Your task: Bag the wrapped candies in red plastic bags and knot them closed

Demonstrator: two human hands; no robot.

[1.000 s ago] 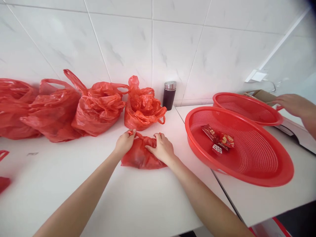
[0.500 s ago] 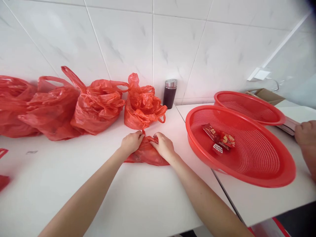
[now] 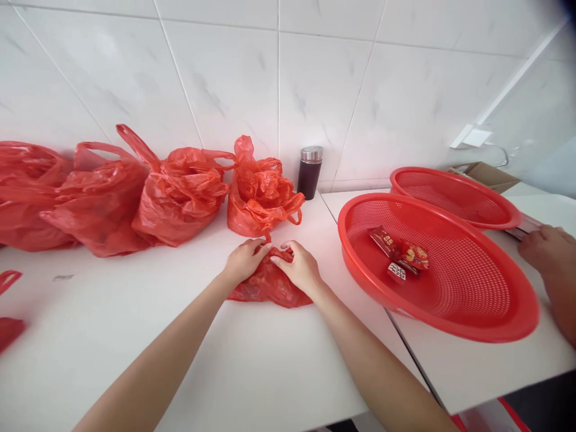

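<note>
A red plastic bag [image 3: 270, 287] lies low on the white table in front of me, its contents hidden by the film. My left hand [image 3: 245, 261] pinches the bag's gathered top from the left, thumb against fingers. From the right, my right hand [image 3: 299, 267] grips the same top, its thumb and fingers curled on the film. Both hands are close together over the bag. Just behind them stands another red plastic bag [image 3: 256, 195], full and crumpled at its mouth.
More filled red bags [image 3: 180, 195] line the wall at left. A dark flask [image 3: 310, 173] stands by the tiles. At right, a red plastic basket [image 3: 360, 264] holds several small packets [image 3: 398, 252]; a second basket [image 3: 454, 195] sits behind it. Another person's hand [image 3: 546, 249] is at the far right.
My hands have moved slightly closer together on the bag's top, and the film between them is more bunched. The other person's hand has moved left towards the baskets.
</note>
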